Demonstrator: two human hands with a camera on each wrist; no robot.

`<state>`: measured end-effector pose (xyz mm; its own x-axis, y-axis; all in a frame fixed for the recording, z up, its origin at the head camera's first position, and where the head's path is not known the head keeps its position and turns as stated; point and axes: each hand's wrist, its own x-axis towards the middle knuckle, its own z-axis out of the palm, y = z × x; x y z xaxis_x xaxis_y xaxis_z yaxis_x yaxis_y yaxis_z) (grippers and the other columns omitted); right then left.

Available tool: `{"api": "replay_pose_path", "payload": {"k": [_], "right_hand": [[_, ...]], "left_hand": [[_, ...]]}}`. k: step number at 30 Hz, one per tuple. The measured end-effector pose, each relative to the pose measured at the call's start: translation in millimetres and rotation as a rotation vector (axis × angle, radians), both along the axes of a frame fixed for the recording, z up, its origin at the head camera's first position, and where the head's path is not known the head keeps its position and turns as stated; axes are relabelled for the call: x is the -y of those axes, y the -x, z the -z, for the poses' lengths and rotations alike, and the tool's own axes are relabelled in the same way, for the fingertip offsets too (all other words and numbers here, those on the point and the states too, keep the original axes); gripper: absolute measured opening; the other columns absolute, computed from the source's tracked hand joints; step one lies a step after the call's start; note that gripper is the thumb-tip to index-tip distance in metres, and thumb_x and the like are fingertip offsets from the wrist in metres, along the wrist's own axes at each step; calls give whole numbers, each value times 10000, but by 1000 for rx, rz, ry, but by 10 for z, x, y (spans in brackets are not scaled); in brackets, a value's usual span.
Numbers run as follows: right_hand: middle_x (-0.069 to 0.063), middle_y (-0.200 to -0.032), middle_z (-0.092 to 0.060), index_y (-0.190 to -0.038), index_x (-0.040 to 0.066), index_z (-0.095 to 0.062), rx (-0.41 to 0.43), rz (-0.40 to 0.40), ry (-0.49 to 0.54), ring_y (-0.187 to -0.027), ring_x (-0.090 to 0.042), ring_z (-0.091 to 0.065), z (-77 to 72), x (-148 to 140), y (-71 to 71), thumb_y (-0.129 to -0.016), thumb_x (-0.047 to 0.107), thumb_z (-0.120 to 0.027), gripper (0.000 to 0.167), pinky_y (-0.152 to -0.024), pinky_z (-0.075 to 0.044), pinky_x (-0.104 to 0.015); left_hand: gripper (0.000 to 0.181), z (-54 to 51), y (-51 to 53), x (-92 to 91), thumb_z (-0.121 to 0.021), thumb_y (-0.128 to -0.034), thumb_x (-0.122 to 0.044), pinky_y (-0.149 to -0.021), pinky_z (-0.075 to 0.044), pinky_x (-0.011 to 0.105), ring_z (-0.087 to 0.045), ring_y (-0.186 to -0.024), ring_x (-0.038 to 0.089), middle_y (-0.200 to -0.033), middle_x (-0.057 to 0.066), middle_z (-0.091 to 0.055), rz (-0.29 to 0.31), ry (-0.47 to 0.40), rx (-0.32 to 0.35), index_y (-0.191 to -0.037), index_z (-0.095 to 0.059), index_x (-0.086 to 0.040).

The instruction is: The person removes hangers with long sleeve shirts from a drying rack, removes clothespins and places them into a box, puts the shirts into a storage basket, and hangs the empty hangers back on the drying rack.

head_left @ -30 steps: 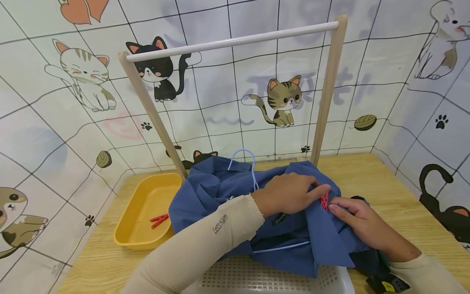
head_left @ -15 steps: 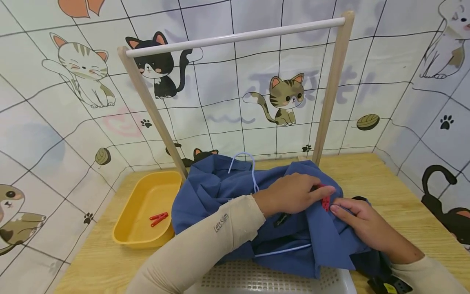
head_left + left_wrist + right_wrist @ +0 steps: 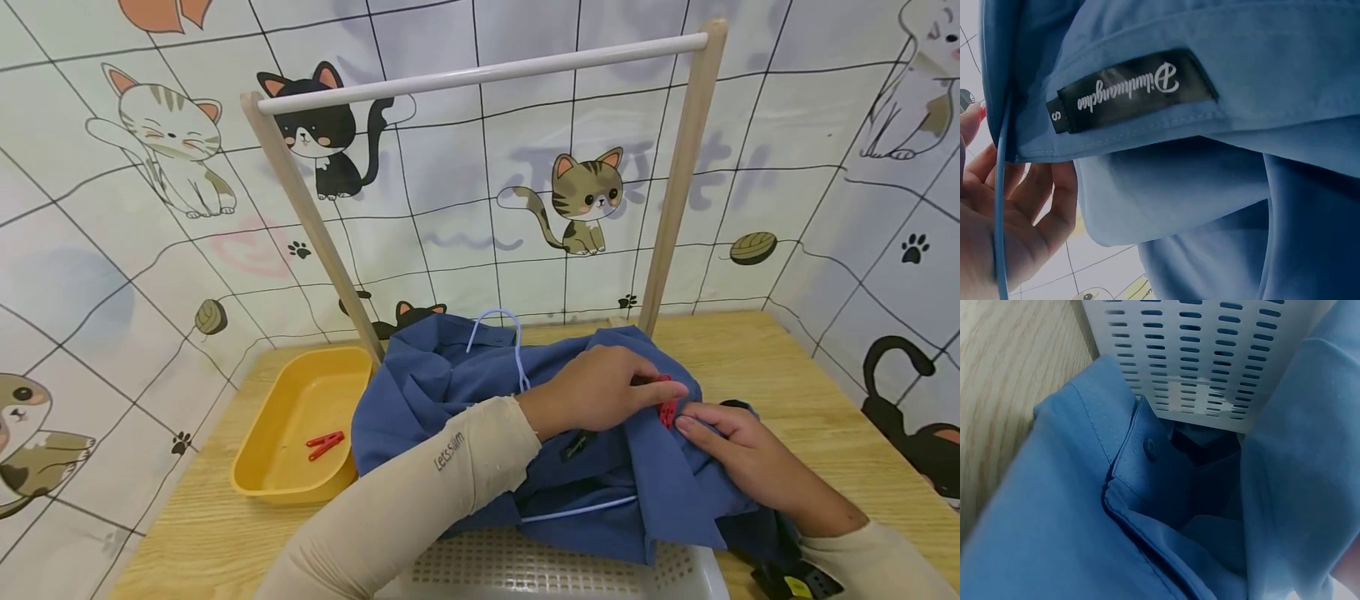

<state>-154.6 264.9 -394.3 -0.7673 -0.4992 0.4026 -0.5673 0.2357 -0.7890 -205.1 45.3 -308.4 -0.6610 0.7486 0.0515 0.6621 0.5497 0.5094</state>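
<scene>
A blue shirt [image 3: 450, 379] with a black label [image 3: 1135, 90] lies bunched over a pale blue hanger [image 3: 519, 346], whose hook sticks up from the cloth. At the shirt's right side, my left hand [image 3: 600, 390] pinches a red clothespin [image 3: 666, 413], its thumb across the upper part. Its other fingers are partly hidden in the head view. My right hand [image 3: 738, 450] pinches the shirt cloth beside the clothespin's lower end. In the left wrist view, the left fingers [image 3: 1054, 200] lie behind the label edge. Mostly shirt cloth fills the right wrist view.
Under the shirt stands a white perforated basket [image 3: 480, 567]. A yellow tray [image 3: 258, 450] at left holds another red clothespin [image 3: 325, 445]. Behind rises a rack with wooden posts [image 3: 678, 183] and a white bar [image 3: 480, 75]. Something black [image 3: 795, 579] lies at lower right.
Both hands stay at the same spot on the shirt with the clothespin between them. Only the head view has shifted slightly.
</scene>
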Motion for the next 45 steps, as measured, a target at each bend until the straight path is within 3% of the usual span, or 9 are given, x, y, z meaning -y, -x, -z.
{"api": "replay_pose_path", "payload": {"k": [5,11,17,24,29,34,37,41,45], "right_hand": [[115,-1010,-640,-1077,62,-650,5,15,-10,-855,-67,-607,-2,-4,-3,-1019,-95,-392,307,-677,-434,-234],[23,-762,-502,-933,89,-593,32,-19,3,-677,-127,-549,-17,8,12,-1024,-93,-382,293,-590,-391,-272],[-3,-717,-479,-919,83,-592,56,-9,-6,-636,-142,-536,-36,24,8,-1031,-71,-389,278,-568,-392,-286],[-17,-678,-422,-856,96,-554,51,1,0,-588,-144,-503,-30,47,10,-1029,-71,-396,287,-545,-381,-288],[-20,-673,-407,-819,97,-526,50,14,-2,-571,-146,-479,-16,61,11,-1025,-68,-410,289,-536,-370,-291],[-10,-672,-396,-813,103,-526,50,60,-22,-561,-143,-466,-5,44,1,-1031,-48,-417,285,-532,-360,-287],[-3,-684,-426,-849,102,-558,40,60,-18,-573,-142,-483,0,37,1,-1029,-53,-417,276,-540,-368,-285],[22,-724,-490,-897,100,-595,25,66,-25,-621,-134,-524,-8,35,-5,-1026,-54,-424,264,-570,-382,-279],[45,-757,-533,-922,94,-616,27,90,-54,-662,-131,-550,-35,30,-20,-1030,-33,-439,243,-592,-392,-281]], "left_hand": [[382,-21,1,-1,-515,-1026,-429,-468,-324,199,-398,-446,94,-510,-73,-377,-4,-48,23,-774,-712,-220],[365,-31,11,12,-522,-1026,-412,-495,-344,200,-408,-460,96,-489,-75,-418,-34,-75,28,-820,-764,-234],[375,-9,26,38,-519,-1028,-412,-505,-330,194,-398,-471,94,-481,-75,-417,-52,-99,33,-816,-773,-237],[331,-10,30,50,-533,-1022,-411,-507,-341,193,-407,-480,102,-482,-48,-429,-91,-155,41,-954,-803,-232],[299,-57,1,60,-572,-992,-445,-550,-418,185,-527,-591,36,-646,-99,-628,-143,-203,44,-941,-780,-237],[278,-174,-48,110,-611,-953,-493,-630,-472,156,-587,-691,-40,-747,-142,-680,-164,-239,42,-849,-707,-253],[274,-313,-92,219,-615,-954,-490,-657,-484,144,-602,-717,-72,-769,-135,-698,-183,-252,-12,-875,-696,-240],[294,-536,-154,470,-609,-961,-492,-661,-503,154,-610,-737,-52,-815,-117,-699,-243,-238,-106,-941,-689,-210],[306,-717,-209,839,-622,-962,-478,-660,-520,202,-637,-769,19,-845,-97,-696,-341,-223,-179,-994,-700,-183]]}}
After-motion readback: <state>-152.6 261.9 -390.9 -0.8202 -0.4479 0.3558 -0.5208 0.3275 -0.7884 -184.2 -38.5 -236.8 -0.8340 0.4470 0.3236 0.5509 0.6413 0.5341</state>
